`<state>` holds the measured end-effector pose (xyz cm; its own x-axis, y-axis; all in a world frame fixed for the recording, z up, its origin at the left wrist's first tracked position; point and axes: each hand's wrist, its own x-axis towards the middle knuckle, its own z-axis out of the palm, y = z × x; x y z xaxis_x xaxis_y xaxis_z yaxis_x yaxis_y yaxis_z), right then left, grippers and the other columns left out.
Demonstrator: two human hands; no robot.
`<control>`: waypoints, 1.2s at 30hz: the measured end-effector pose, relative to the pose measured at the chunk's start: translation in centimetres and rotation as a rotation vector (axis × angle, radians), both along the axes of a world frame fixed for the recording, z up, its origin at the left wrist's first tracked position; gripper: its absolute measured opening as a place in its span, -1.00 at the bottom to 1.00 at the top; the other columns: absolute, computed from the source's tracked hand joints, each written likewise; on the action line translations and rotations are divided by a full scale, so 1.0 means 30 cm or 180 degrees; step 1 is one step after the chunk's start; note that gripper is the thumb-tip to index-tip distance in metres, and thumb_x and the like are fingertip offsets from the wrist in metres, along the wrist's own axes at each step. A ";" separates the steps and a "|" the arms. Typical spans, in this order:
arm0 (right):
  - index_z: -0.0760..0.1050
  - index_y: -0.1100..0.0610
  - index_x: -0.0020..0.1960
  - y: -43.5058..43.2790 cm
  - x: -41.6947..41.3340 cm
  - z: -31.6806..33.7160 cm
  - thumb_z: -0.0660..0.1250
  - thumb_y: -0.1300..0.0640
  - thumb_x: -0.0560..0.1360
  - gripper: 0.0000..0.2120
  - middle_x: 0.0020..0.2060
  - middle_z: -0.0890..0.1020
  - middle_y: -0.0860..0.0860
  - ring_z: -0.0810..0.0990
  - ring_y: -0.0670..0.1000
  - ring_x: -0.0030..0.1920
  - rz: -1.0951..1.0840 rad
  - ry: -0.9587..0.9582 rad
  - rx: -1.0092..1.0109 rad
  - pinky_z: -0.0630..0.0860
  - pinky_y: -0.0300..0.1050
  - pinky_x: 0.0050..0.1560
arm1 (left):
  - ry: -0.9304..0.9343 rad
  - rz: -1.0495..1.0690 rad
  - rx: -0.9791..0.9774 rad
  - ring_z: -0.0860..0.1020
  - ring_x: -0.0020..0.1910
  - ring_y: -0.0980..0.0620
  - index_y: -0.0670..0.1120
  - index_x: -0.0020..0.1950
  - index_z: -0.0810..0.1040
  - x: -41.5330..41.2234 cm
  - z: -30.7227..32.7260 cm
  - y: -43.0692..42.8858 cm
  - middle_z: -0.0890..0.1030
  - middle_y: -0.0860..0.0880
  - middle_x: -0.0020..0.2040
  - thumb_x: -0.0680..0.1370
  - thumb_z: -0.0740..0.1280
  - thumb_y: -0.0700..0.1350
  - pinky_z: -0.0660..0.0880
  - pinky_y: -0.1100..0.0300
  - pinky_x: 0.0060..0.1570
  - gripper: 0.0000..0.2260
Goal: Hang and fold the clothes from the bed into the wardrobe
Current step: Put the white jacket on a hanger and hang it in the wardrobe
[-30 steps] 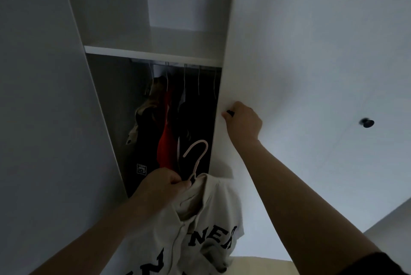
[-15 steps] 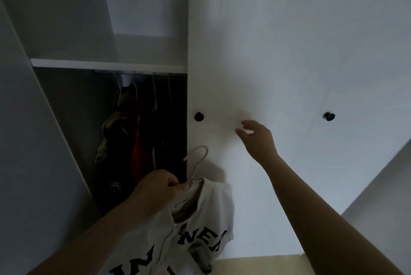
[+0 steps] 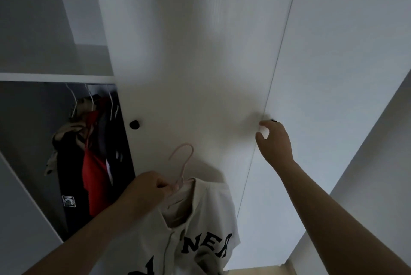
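Nearest the camera, low in view: one cream jersey, button front, already mounted on a pink hanger. It is held up in front of the wardrobe and is not yet inside it. Black block lettering is carried across the chest. "NE" is read, a third letter is creased and uncertain, and a lower row is cut off by the frame edge.

Left hand: fingers and thumb are curled tight about the hanger's neck, just under the hook. The whole garment is borne by this grip.

Right hand: up at the small dark knob at the edge of the right-hand door. Fingers are half curled, thumb set apart from forefinger, nothing enclosed. Whether the knob is touched cannot be told.

Middle door: white, shut, fitted with a second black knob.

Farthest, at left: an open compartment under a white shelf, in which a red garment and a black garment are hung on pale hangers. A small white label is noted on the black one, its print too small to read.

Step judged in hand: hanging, at the door-opening stage. The next move is judged to call for a closed grip on the knob and an outward pull. The hook would then be lifted over a rail, with the jersey held clear of the swinging door.
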<state>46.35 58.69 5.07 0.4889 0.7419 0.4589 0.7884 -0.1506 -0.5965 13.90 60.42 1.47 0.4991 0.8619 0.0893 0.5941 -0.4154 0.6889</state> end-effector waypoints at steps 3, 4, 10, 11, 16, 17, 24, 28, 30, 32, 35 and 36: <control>0.46 0.18 0.28 0.015 0.086 0.023 0.32 0.20 0.49 -0.64 0.22 0.45 0.15 0.47 0.18 0.17 -0.0031 -0.0178 -0.0112 0.44 -0.02 0.12 | -0.0016 0.0029 0.0080 0.14 -0.53 0.09 -0.04 -0.51 0.15 0.079 -0.004 -0.028 0.15 0.04 -0.55 0.50 0.34 0.16 0.07 0.26 -0.47 -0.46; 0.47 0.20 0.26 0.021 0.109 0.027 0.33 0.21 0.49 -0.66 0.21 0.45 0.16 0.48 0.19 0.15 -0.0014 -0.0220 -0.0166 0.46 -0.01 0.10 | -0.0027 0.0012 0.0109 0.14 -0.53 0.08 -0.04 -0.51 0.15 0.101 -0.006 -0.039 0.14 0.03 -0.55 0.50 0.31 0.20 0.08 0.29 -0.49 -0.46; 0.45 0.19 0.24 0.032 0.193 0.018 0.30 0.24 0.49 -0.69 0.18 0.43 0.13 0.53 0.11 -0.01 0.0388 -0.0165 -0.0388 0.48 -0.08 0.00 | 0.0031 0.0128 0.0086 0.14 -0.50 0.05 -0.04 -0.50 0.16 0.200 -0.016 -0.080 0.13 -0.01 -0.51 0.54 0.33 0.07 0.10 0.15 -0.37 -0.49; 0.43 0.19 0.25 0.029 0.200 0.013 0.30 0.24 0.49 -0.67 0.18 0.43 0.12 0.54 0.10 -0.02 0.0450 -0.0158 -0.0390 0.47 -0.10 -0.02 | 0.0059 0.0143 0.0085 0.13 -0.51 0.06 -0.04 -0.50 0.16 0.215 -0.013 -0.086 0.13 -0.01 -0.52 0.54 0.34 0.02 0.09 0.15 -0.37 -0.49; 0.41 0.16 0.29 0.014 0.207 0.000 0.30 0.25 0.49 -0.63 0.20 0.43 0.11 0.54 0.08 -0.05 0.0534 -0.0128 -0.0365 0.42 -0.15 -0.09 | 0.0106 0.0127 0.0120 0.10 -0.53 0.09 -0.06 -0.47 0.17 0.260 0.003 -0.130 0.12 -0.01 -0.53 0.55 0.34 0.01 0.08 0.14 -0.37 -0.51; 0.41 0.16 0.28 0.009 0.205 0.000 0.29 0.25 0.48 -0.63 0.20 0.44 0.10 0.54 0.08 -0.05 0.0518 -0.0109 -0.0351 0.43 -0.14 -0.08 | 0.0131 0.0107 0.0131 0.10 -0.53 0.09 -0.06 -0.46 0.17 0.264 0.006 -0.136 0.12 -0.01 -0.53 0.55 0.33 0.01 0.08 0.14 -0.37 -0.52; 0.40 0.13 0.32 -0.073 0.176 -0.021 0.28 0.26 0.49 -0.59 0.21 0.45 0.06 0.56 0.08 0.00 0.0394 -0.0038 -0.0245 0.43 -0.14 -0.07 | 0.0281 0.0048 0.0115 0.15 -0.49 0.05 -0.05 -0.49 0.17 0.256 0.009 -0.137 0.15 0.00 -0.52 0.54 0.34 0.02 0.09 0.14 -0.36 -0.50; 0.42 0.11 0.28 -0.139 0.159 -0.034 0.29 0.23 0.49 -0.64 0.17 0.48 0.02 0.55 0.03 -0.05 0.0236 -0.0013 -0.0129 0.40 -0.17 -0.11 | 0.0323 -0.0083 0.0068 0.14 -0.51 0.08 -0.05 -0.53 0.18 0.249 0.012 -0.147 0.15 0.02 -0.54 0.53 0.33 0.08 0.09 0.14 -0.37 -0.48; 0.44 0.09 0.23 -0.178 0.148 -0.038 0.30 0.19 0.49 -0.69 0.10 0.50 -0.01 0.53 0.00 -0.13 0.0091 0.0031 -0.0054 0.37 -0.18 -0.14 | 0.0309 -0.0139 0.0076 0.15 -0.50 0.06 -0.05 -0.51 0.16 0.244 0.012 -0.157 0.13 0.03 -0.53 0.52 0.32 0.11 0.08 0.15 -0.38 -0.48; 0.46 0.08 0.17 -0.216 0.140 -0.041 0.33 0.14 0.49 -0.73 0.04 0.51 -0.02 0.50 -0.03 -0.19 -0.0046 0.0066 0.0042 0.35 -0.20 -0.19 | 0.0339 -0.0157 0.0120 0.15 -0.50 0.06 -0.04 -0.49 0.16 0.237 0.011 -0.158 0.13 0.03 -0.53 0.51 0.32 0.12 0.08 0.15 -0.37 -0.49; 0.46 0.04 0.09 -0.284 0.129 -0.047 0.39 0.04 0.47 -0.76 -0.04 0.52 -0.06 0.48 -0.06 -0.18 -0.0253 0.0028 0.0174 0.31 -0.27 -0.30 | 0.0412 -0.0249 0.0148 0.13 -0.50 0.08 -0.04 -0.49 0.15 0.224 0.002 -0.162 0.13 0.04 -0.53 0.50 0.31 0.19 0.08 0.16 -0.38 -0.47; 0.46 0.03 0.06 -0.305 0.129 -0.049 0.41 0.00 0.46 -0.77 -0.06 0.52 -0.07 0.48 -0.07 -0.16 -0.0310 0.0010 0.0208 0.31 -0.30 -0.30 | 0.0402 -0.0256 0.0150 0.12 -0.51 0.09 -0.03 -0.49 0.15 0.222 -0.004 -0.164 0.13 0.04 -0.54 0.49 0.30 0.22 0.08 0.16 -0.39 -0.47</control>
<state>50.21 49.55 3.60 0.5587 0.6592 0.5032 0.7700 -0.1871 -0.6099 20.56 55.51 1.34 0.5762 0.8150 0.0608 0.6383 -0.4952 0.5894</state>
